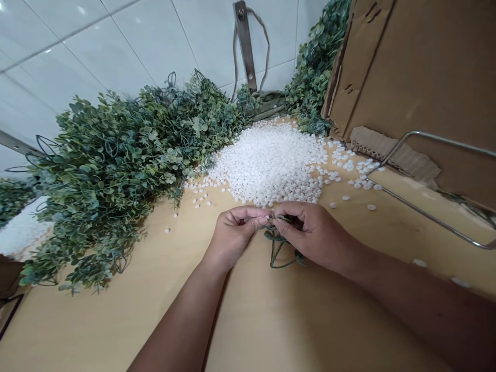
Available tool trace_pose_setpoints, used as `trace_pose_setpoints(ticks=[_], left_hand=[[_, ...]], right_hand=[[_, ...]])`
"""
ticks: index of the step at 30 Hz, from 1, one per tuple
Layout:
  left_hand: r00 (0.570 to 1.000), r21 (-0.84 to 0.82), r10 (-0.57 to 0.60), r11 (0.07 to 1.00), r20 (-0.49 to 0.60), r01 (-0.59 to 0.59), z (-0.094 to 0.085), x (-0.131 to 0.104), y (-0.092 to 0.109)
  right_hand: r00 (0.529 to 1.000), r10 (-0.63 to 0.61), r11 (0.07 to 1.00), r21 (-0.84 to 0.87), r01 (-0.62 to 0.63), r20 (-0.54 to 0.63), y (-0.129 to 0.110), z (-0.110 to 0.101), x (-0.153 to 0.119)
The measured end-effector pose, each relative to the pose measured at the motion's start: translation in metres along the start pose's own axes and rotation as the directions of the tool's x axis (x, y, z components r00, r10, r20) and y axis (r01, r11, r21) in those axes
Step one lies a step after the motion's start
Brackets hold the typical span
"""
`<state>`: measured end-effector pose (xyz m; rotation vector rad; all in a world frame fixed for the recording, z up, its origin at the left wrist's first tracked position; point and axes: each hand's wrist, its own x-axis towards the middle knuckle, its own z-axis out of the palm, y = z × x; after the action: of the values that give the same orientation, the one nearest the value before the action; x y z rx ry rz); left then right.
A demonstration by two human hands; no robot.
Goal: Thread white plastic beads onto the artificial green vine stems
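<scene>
Lighting moderately bright, cool on wall tiles, warmer on tabletop. Small glare spots at upper left; white bead pile at center palest, near-washed-out at its middle. Cardboard at upper right dim; soft shadow at lower center; right forearm darkening toward lower right corner. Wide-angle stretching toward frame edges; loose beads at lower right blurred.

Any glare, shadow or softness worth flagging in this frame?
Head view: small glare spots on the wall tiles; middle of the white pile nearly washed out; soft shadow on the tabletop; right forearm dim and soft toward the corner; detail between the left hand and right hand hard to read.
</scene>
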<state>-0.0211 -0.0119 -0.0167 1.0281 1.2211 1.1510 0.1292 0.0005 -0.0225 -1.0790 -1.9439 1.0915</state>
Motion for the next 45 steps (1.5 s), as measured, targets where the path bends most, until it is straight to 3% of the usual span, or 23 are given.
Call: trace_pose_setpoints(ticks=[8,13,16,19,22,26,29,33,37,39,41,43,45], left_hand=[[1.000,-0.016,0.001,1.000,-0.026,-0.001,0.003,0.001,-0.002],[0.998,-0.043,0.018,0.999,-0.061,-0.021,0.001,-0.002,0.002],[0.988,0.055,0.127,0.991,-0.091,-0.122,0.000,-0.007,0.006],[0.981,0.197,0.192,0.963,-0.037,-0.181,0.002,-0.010,0.007],[0.993,0.235,0.121,0.965,0.004,-0.118,0.005,-0.010,0.005],[0.989,0.119,-0.138,0.984,0.057,0.130,0.007,-0.010,0.006],[0.959,0.057,-0.236,0.972,0.155,0.230,0.007,-0.012,0.009],[0.944,-0.070,-0.200,0.972,0.261,0.225,0.009,-0.013,0.009],[0.955,-0.155,-0.199,0.959,0.220,0.236,0.010,-0.012,0.006],[0.960,-0.155,-0.213,0.958,0.183,0.242,0.010,-0.012,0.005],[0.966,-0.176,-0.207,0.956,0.154,0.233,0.011,-0.011,0.004],[0.970,-0.211,-0.201,0.951,0.135,0.226,0.011,-0.011,0.003],[0.972,-0.236,-0.192,0.947,0.135,0.219,0.011,-0.010,0.002]], right_hand=[[0.998,0.000,1.000,-0.027,-0.002,-0.059,0.001,0.006,0.002],[0.995,-0.009,0.997,0.081,0.017,-0.096,0.001,0.003,0.005],[0.982,0.012,0.987,0.162,0.019,-0.189,0.000,-0.003,0.007],[0.964,0.035,0.979,0.201,0.019,-0.264,-0.002,-0.010,0.008],[0.963,0.009,0.962,0.264,0.065,-0.270,-0.007,-0.016,0.007],[0.964,-0.061,0.925,0.347,0.153,-0.260,-0.015,-0.020,0.003],[0.969,-0.107,0.916,0.356,0.183,-0.222,-0.019,-0.019,0.001],[0.981,-0.181,0.888,0.418,0.193,-0.067,-0.021,-0.021,-0.003],[0.920,-0.329,0.872,0.442,0.210,0.212,-0.024,-0.038,-0.007],[0.896,-0.343,0.851,0.497,0.170,0.282,-0.026,-0.049,-0.009],[0.943,-0.279,0.825,0.548,0.138,0.182,-0.027,-0.056,-0.007],[0.993,-0.114,0.833,0.544,0.103,-0.013,-0.026,-0.057,-0.004],[0.988,0.060,0.868,0.495,0.019,-0.142,-0.023,-0.051,0.000]])
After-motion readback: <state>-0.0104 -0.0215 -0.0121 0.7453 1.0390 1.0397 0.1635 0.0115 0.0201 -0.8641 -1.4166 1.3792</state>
